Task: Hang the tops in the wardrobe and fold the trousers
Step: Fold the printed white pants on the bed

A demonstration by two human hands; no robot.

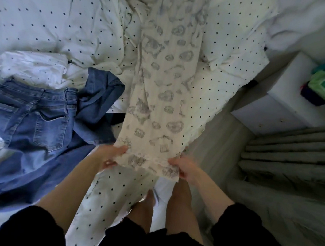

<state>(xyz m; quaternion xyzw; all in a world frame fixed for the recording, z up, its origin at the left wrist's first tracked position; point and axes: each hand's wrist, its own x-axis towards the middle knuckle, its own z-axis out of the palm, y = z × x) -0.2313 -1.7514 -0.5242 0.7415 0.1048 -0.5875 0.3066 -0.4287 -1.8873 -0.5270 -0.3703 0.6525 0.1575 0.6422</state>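
Now both hands, left (112, 156) and right (182, 169), pinch patterned trousers (162, 79).

Soft, cool daylight falls evenly on the bed (48, 22) beyond the hands, with no glare. To the right of the right hand (185, 169) the floor (216, 132) sinks into dim shadow. The wide lens bends the edges, and the far corners are blurred.

You've got cream printed trousers (161, 87) laid out long on the dotted bed, legs together, near end w/ lace trim lifted off the cover. Blue jeans (37, 118) lie crumpled just left of them, back pockets up.
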